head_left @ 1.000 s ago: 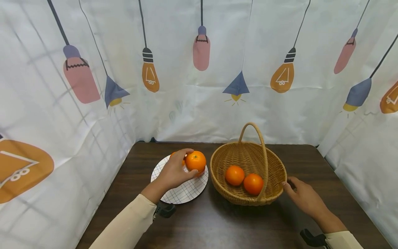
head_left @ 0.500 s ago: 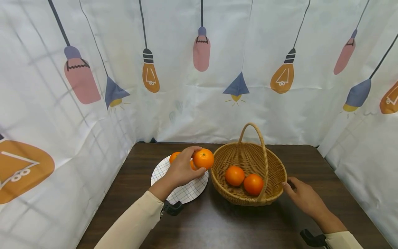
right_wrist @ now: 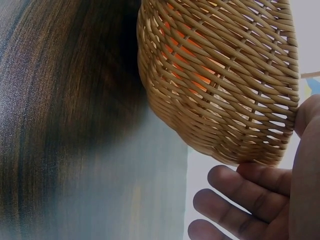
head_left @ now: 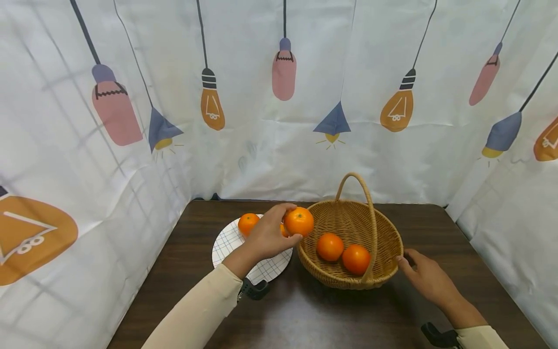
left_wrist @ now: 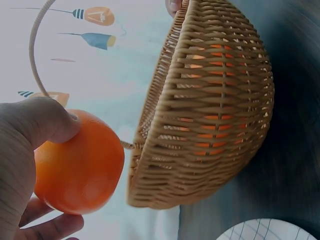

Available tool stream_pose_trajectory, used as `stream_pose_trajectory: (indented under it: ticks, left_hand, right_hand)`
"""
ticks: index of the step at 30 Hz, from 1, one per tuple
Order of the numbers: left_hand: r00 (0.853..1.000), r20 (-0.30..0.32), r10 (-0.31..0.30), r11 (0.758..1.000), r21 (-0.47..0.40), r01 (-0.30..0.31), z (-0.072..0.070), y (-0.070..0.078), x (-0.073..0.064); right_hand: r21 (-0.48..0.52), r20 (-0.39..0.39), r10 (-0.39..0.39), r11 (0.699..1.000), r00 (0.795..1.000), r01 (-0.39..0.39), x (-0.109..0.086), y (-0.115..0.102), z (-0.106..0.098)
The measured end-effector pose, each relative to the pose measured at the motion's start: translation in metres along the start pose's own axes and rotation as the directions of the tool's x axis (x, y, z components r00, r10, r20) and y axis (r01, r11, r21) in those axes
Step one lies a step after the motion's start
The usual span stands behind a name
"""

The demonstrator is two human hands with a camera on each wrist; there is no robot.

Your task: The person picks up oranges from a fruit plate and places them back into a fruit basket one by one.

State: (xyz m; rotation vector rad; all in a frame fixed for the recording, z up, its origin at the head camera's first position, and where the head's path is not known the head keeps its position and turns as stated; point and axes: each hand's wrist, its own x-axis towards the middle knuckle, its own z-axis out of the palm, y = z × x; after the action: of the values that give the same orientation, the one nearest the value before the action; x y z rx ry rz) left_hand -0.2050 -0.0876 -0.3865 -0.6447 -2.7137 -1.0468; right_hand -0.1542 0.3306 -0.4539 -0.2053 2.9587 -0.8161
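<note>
My left hand (head_left: pixel 271 233) holds an orange (head_left: pixel 299 222) between thumb and fingers, raised beside the left rim of a wicker basket (head_left: pixel 322 275). In the left wrist view, the held orange (left_wrist: pixel 82 162) is apart from the basket's woven side (left_wrist: pixel 210 100). Two more oranges (head_left: pixel 330 246) lie inside the basket, under its arched handle (head_left: pixel 370 213). At the basket's right rim, my right hand (head_left: pixel 429 278) pinches the edge with thumb and forefinger; the right wrist view shows the other fingers (right_wrist: pixel 220 205) spread below the weave.
A white checked plate (head_left: pixel 226 247) stands left of the basket. One orange (head_left: pixel 248 224) on it shows fully, and another (head_left: pixel 284 230) is mostly hidden behind my left hand. The dark wooden table (head_left: pixel 314 315) ends at a white lamp-print curtain (head_left: pixel 261 160).
My left hand has carried the orange rightward from above the plate to the basket's left rim, uncovering an orange on the plate. The right hand and basket stay in place.
</note>
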Motion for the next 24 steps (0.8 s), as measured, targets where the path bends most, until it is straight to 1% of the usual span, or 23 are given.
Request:
stream_pose_trajectory:
  ticks: [8,10,16,24]
  left_hand:
    - [0.999,0.036,0.041,0.999,0.02,-0.041,0.013,0.005,0.006]
    - [0.998,0.045,0.044,0.999,0.017,-0.045,0.017,0.006,0.007]
    - [0.997,0.056,0.045,0.997,0.052,-0.048,0.024,0.009,0.008]
    - [0.996,0.083,0.045,0.998,0.042,-0.049,0.03,0.008,0.008]
  right_hand:
    - [-0.013,-0.008,-0.005,1.0,1.0,0.005,0.0,-0.001,0.0]
    - [-0.008,-0.004,-0.004,1.0,1.0,0.003,0.0,-0.001,0.0]
    - [0.003,0.001,0.003,1.0,1.0,-0.003,-0.001,-0.001,0.001]
    - [0.006,-0.011,-0.003,1.0,1.0,0.004,0.0,-0.001,0.001]
